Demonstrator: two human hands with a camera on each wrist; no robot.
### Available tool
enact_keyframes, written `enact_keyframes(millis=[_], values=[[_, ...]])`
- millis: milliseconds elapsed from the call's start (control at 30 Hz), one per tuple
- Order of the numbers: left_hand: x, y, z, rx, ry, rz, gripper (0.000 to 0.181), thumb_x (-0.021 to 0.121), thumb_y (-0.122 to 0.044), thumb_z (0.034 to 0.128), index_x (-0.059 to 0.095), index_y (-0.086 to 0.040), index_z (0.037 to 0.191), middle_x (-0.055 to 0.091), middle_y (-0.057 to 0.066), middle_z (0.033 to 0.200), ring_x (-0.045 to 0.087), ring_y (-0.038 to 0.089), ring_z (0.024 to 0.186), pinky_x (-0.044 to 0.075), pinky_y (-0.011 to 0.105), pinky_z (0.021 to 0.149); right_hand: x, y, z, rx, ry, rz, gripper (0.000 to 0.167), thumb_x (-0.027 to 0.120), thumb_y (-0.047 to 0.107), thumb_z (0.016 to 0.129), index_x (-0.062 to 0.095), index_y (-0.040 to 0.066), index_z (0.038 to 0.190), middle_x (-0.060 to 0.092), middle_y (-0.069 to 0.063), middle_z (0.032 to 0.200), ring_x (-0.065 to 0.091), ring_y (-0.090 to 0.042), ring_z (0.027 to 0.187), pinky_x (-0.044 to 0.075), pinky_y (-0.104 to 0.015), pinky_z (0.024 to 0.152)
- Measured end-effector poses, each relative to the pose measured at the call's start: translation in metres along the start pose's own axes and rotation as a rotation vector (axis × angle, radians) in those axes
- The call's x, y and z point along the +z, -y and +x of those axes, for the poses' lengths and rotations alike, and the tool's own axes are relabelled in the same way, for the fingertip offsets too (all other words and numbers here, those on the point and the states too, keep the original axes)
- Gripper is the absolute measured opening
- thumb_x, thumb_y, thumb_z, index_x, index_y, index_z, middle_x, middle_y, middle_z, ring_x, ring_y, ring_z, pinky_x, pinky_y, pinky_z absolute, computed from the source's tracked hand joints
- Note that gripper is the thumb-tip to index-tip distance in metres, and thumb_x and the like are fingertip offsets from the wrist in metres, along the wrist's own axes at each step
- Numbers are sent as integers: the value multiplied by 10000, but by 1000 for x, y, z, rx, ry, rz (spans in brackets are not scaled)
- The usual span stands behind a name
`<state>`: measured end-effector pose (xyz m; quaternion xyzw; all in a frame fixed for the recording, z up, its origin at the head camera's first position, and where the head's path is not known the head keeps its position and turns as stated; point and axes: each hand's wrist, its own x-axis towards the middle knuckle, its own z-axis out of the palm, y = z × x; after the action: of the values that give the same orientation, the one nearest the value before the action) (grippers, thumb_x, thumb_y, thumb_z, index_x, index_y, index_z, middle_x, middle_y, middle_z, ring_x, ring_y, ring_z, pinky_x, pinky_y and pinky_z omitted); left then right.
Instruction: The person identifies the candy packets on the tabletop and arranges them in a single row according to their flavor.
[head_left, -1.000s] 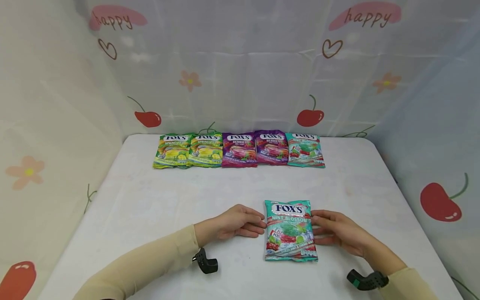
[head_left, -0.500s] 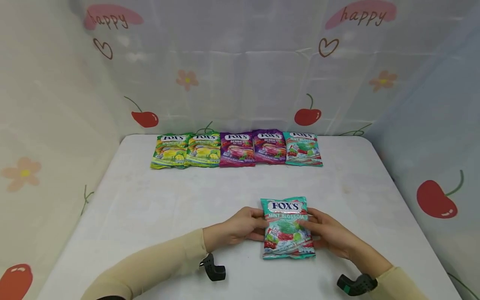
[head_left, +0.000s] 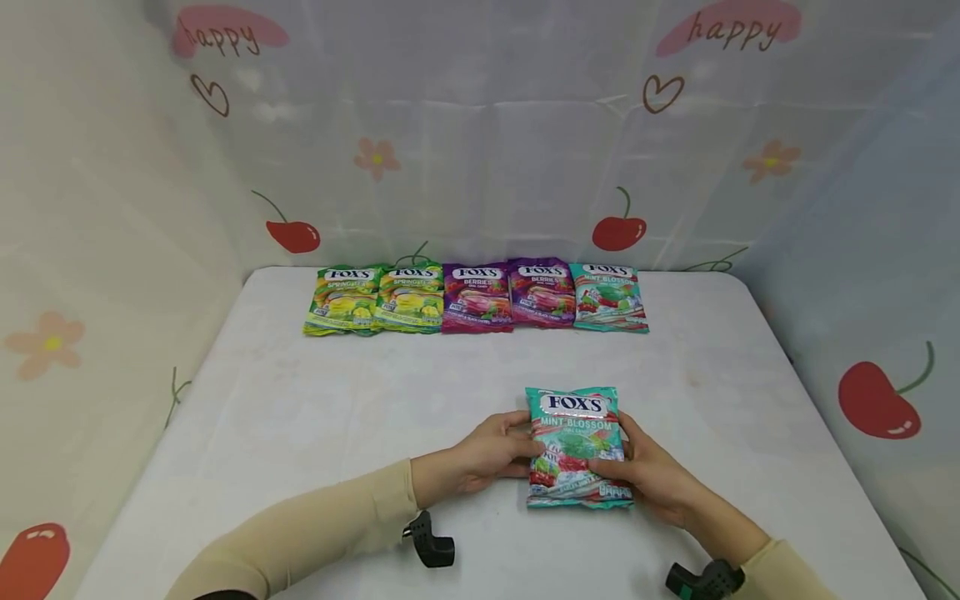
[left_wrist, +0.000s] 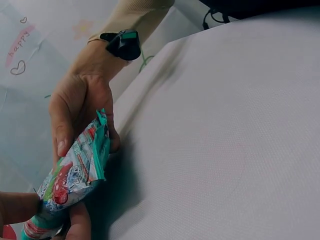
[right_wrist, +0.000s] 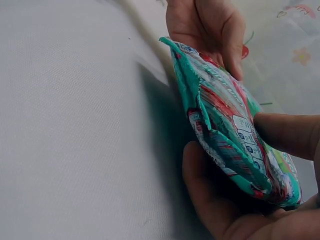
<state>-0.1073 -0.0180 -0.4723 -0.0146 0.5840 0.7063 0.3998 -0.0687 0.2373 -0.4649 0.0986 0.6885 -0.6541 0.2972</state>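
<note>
A teal bag of mint candy (head_left: 576,442), printed FOX'S Mint Blossom, is held between both hands near the front of the table. My left hand (head_left: 497,450) grips its left edge, thumb on the front and fingers going behind. On the other side my right hand (head_left: 660,477) pinches the bag, thumb across the lower front. In the right wrist view the candy bag (right_wrist: 225,115) is tilted, with a shadow below its bottom seam, and the right fingers (right_wrist: 200,185) reach underneath. The left wrist view shows the bag (left_wrist: 75,175) between the two hands.
A row of candy bags lies along the back of the table (head_left: 360,392): two yellow-green bags (head_left: 342,302), two purple bags (head_left: 477,300) and one teal bag (head_left: 611,298). Printed curtains (head_left: 480,167) enclose the back and sides.
Both hands have closed in from beside the bag and taken hold of its edges. The bag has shifted slightly away from me, while the back row stays put.
</note>
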Motion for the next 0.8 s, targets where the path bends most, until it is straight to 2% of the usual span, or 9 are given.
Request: enact_keyframes(millis=[233,433,633,800], values=[[-2,3,6,3,12,-69,630,649,-56,1005,402,-101,1582,660,141,1387,683,299,1195,589,510,975,1,3,1,-13,-29,-14,1099,774,167,937,-55,195,1657,487,-243,1501,679,-231,1107,608,-333,911],[2,3,18,19,40,-142,625,629,-76,1022,385,-131,1595,603,123,1465,660,310,1231,567,557,993,-3,7,4,-47,-72,-89,1106,784,193,933,-48,179,1663,446,-223,1518,642,-198,1080,587,-274,867],[8,-5,37,47,12,-133,604,639,-111,1023,413,-154,1582,585,83,1494,679,275,1198,586,527,972,-13,13,6,-56,-97,-69,1027,728,229,982,-37,131,1661,429,-240,1542,659,-165,1097,605,-266,905],[18,-19,53,82,-3,-104,607,640,-104,1022,415,-163,1583,607,93,1471,697,277,1173,597,509,956,-30,19,9,-82,-123,-36,953,711,269,994,51,60,1650,423,-225,1545,665,-97,1098,595,-249,940]])
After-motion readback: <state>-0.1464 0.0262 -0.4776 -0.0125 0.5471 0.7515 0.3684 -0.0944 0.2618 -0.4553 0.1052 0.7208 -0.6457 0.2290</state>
